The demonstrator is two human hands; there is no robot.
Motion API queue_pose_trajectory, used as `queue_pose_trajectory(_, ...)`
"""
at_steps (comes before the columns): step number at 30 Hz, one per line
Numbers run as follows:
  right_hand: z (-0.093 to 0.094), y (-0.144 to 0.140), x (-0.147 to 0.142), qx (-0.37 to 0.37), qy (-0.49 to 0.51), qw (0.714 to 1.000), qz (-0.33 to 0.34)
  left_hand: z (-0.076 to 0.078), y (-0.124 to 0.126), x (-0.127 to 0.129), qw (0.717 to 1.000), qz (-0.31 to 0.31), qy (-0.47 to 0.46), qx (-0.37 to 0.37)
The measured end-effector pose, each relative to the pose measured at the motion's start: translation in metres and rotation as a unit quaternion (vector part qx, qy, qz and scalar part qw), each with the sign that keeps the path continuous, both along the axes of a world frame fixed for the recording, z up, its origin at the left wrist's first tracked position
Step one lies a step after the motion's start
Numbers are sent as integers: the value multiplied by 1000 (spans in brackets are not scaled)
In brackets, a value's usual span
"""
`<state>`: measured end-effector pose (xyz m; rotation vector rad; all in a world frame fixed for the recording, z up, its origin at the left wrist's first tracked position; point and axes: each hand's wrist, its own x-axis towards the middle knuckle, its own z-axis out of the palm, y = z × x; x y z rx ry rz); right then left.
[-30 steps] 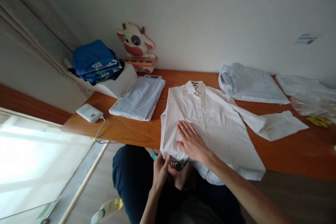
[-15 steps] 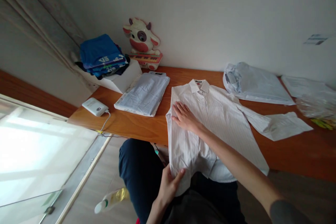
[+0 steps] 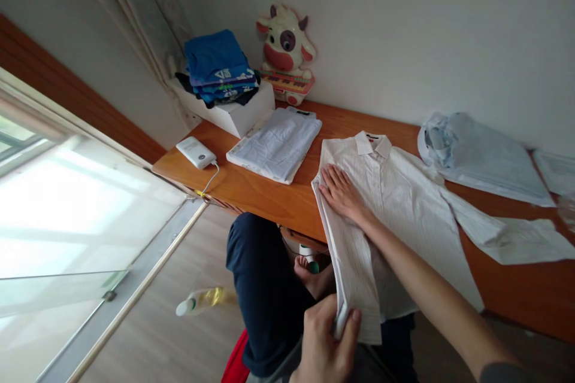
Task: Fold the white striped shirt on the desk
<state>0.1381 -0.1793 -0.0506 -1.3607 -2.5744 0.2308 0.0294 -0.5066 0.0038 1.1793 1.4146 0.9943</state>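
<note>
A white striped button-up shirt [image 3: 399, 191] lies spread on the wooden table, collar toward the wall. Its front part hangs over the table edge toward my lap. My left hand [image 3: 330, 338] pinches the end of the near-left sleeve [image 3: 354, 275], thumb on top, and holds it stretched straight off the table. My right hand [image 3: 344, 192] rests flat on the shirt near the shoulder of that same sleeve, fingers extended. The other sleeve [image 3: 507, 233] stretches out to the right over the table. My right forearm covers part of the shirt body.
On the table [image 3: 269, 203] lie a folded pale garment [image 3: 278, 143], a white power bank [image 3: 196, 152] with a cable and a plastic-wrapped garment [image 3: 489, 158]. Blue folded clothes [image 3: 218, 66] top a white box [image 3: 247, 114] beside a cow toy keyboard [image 3: 287, 54]. A bottle [image 3: 202, 300] lies on the floor.
The camera view has turned left. My left hand has drawn the sleeve straighter and tauter toward me, with its fingers closed more tightly. My right hand stays flat on the shirt.
</note>
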Motion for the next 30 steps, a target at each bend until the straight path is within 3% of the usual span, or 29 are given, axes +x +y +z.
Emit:
queue_pose_trajectory(4,0,-1,-1,-7,0,1000,-8,5,5,-8,999,0,7,33)
queue_pose_trajectory(12,5,-4,-6,12,-8,1000,-12,-14,-8,-47,997,36,62,17)
queue_pose_trajectory(16,3,-3,-5,19,-15,1000,-10,-4,-7,-35,998,23,40,32)
queue_pose_trajectory(20,0,-2,-5,24,-18,1000,-8,10,-1,-24,996,4,18,93)
queue_pose_trajectory(30,-1,-4,-17,15,-19,999,-33,16,9,-42,984,-16,26,176)
